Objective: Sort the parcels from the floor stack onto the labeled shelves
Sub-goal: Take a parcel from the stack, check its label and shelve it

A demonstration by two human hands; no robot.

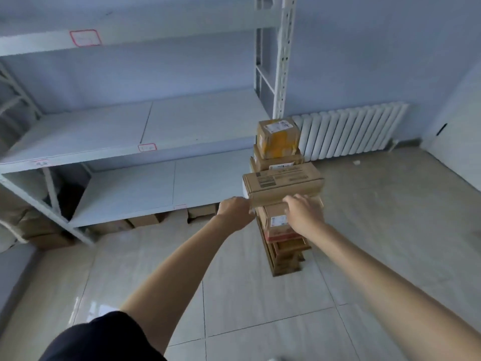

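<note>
On the tiled floor [260,295], just right of the white metal shelving [145,152], stands a tall, narrow stack of cardboard parcels [282,225]. A long flat carton [283,185] sits partway up it, overhanging the smaller boxes beneath on both sides, with two more boxes resting behind and above it; the topmost is a small carton wrapped in yellow tape [278,138].

The left hand [235,211] is at the left end of the long carton, its fingers curled at the near lower corner; whether they have closed into a real grip or merely touch the corner I cannot tell. The right hand [303,213] lies with fingers spread and fairly straight against the carton's near lower edge, touching but not clasping.

By my judgement the long carton is stiff corrugated board, rigid enough to lift by its two short ends, and probably light to moderate in weight given its slim profile. The surface looks dry and matt, so slipping should be minor. The risk lies rather in the stack: it is slender and uneven, and pulling one box from the middle could topple those above. Taking hold under both ends and lifting level seems wisest, or clearing the upper boxes first.

The cartons carry white shipping labels and printed dark blocks, but nothing is readable. The shelf edges bear small red-bordered tags [147,147], one larger on the upper shelf [85,37]; their writing is too blurred to read.
</note>
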